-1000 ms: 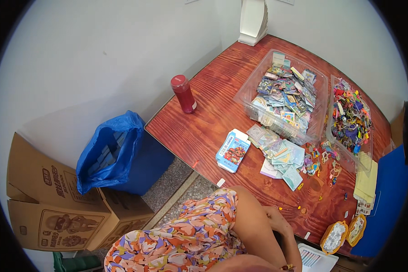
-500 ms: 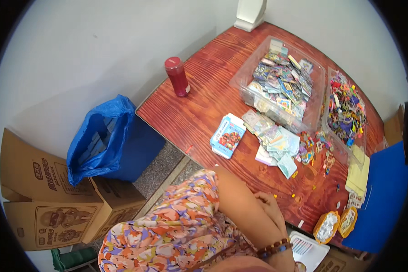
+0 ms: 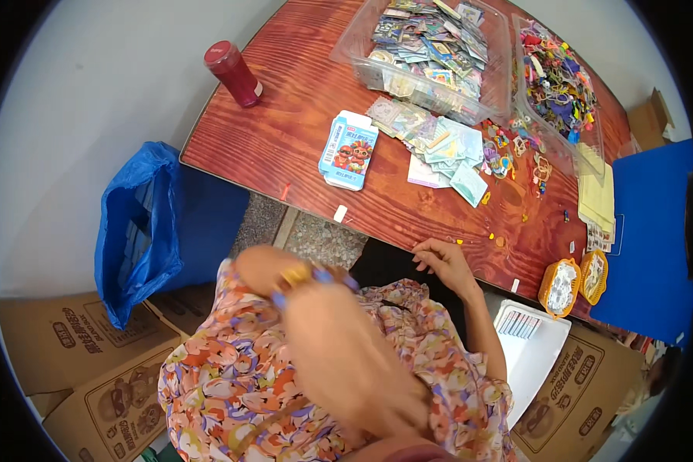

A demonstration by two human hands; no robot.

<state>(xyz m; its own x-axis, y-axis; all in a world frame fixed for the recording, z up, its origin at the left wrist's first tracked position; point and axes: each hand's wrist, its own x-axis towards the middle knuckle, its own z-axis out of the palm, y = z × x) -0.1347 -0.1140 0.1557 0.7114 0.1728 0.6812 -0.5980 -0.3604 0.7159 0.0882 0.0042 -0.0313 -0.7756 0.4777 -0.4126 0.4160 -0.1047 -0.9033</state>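
Note:
My left hand [image 3: 354,369], smeared by motion, is raised close in front of my floral clothing, with a beaded bracelet at its wrist. Its fingers cannot be made out, nor whether they hold anything. At the table's near edge, my right hand [image 3: 441,264] has loosely bent fingers apart and nothing visible in it. Beyond it on the table lie a blue and white cartoon-printed card box [image 3: 349,154], a spread pile of cards [image 3: 448,150] and small colourful trinkets [image 3: 503,165]. Beside my right forearm is a white tray [image 3: 533,369] with a row of slim packets.
On the red-brown table [image 3: 285,100] stand a red bottle [image 3: 235,75], a clear bin [image 3: 462,108] of cards and another clear bin [image 3: 550,135] of trinkets. Orange baskets [image 3: 560,289] sit near a blue panel [image 3: 647,239]. A blue bag [image 3: 138,231] and cartons [image 3: 77,339] are at left.
My left arm has swung from the lower right, where it crossed in front of my right hand, back toward my body. My right hand now shows fully. The view has shifted, so the table appears higher.

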